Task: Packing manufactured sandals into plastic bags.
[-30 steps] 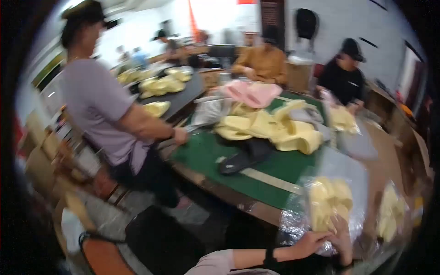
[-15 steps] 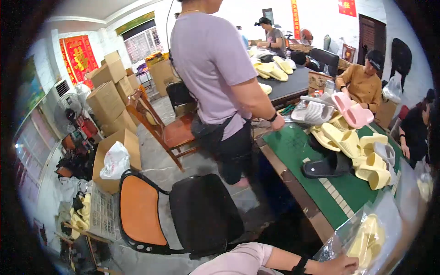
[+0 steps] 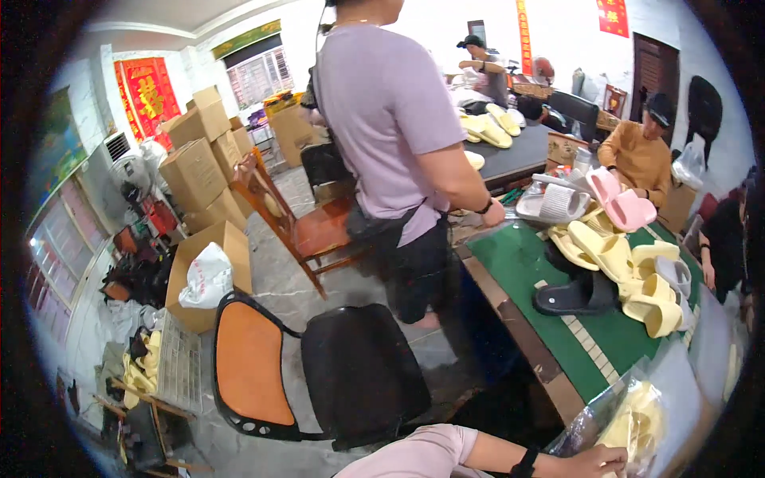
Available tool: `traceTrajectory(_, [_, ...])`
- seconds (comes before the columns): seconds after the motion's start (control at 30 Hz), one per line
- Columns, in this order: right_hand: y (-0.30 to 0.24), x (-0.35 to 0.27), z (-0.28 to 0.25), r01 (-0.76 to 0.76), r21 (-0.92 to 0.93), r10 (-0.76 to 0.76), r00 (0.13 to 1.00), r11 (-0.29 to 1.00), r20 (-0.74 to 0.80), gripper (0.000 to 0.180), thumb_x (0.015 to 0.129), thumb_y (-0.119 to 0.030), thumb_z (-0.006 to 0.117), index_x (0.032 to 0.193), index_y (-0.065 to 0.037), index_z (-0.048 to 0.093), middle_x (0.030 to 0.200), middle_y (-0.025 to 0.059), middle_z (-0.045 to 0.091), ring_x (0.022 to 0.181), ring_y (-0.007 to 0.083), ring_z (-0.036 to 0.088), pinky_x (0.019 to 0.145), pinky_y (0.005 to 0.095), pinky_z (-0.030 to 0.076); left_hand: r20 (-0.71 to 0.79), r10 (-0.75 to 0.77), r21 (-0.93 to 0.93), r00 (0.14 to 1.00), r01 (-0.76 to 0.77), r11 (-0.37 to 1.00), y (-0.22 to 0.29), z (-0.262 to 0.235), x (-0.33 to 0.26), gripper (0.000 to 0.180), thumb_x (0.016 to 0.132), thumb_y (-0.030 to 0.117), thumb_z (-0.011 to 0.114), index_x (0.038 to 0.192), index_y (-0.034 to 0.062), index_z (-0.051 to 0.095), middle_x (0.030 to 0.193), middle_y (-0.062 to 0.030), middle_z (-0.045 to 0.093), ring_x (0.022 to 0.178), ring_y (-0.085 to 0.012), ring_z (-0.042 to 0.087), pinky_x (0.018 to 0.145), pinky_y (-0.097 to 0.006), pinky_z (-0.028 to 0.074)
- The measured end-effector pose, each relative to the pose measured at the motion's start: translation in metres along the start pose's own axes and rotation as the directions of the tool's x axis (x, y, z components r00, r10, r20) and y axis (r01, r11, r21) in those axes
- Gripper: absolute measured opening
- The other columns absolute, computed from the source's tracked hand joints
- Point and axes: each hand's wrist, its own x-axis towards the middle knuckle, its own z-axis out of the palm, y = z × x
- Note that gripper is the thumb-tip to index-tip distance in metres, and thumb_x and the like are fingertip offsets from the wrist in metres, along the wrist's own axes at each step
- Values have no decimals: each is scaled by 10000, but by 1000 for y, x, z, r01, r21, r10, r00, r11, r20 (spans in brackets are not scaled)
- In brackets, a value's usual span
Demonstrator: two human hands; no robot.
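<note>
One hand (image 3: 596, 462), seemingly the left though I cannot tell for sure, still grips the clear bag of yellow slippers (image 3: 633, 426) at the green table's (image 3: 518, 259) near corner; the other is unseen. Since half a second ago the view has swung slightly left, and the standing person in lilac (image 3: 390, 111) looms nearer.

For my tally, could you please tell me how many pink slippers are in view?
2: one pink slipper, another beside it, at the green table's far end; others may be hidden.
</note>
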Motion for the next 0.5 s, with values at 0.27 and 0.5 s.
traceTrajectory(0.27, [-53, 50, 12, -83, 127, 121, 936, 988, -330, 298, 766, 3, 551, 1062, -31, 558, 929, 170, 619, 842, 338, 597, 767, 354, 475, 95, 80, 36, 992, -83, 996, -47, 2, -6, 224, 865, 82, 576, 1083, 29, 576, 1093, -133, 573, 968, -229, 556, 859, -311, 438])
traceTrajectory(0.5, [20, 74, -97, -98, 672, 425, 838, 734, -342, 109, 813, 7, 464, 868, -37, 548, 749, 35, 553, 678, 120, 558, 589, 251, 488, 108, -46, 765, 993, -53, 642, -83, -4, 13, 476, 836, 260, 597, 1258, 85, 462, 1273, -205, 433, 1188, -397, 380, 994, -532, 263])
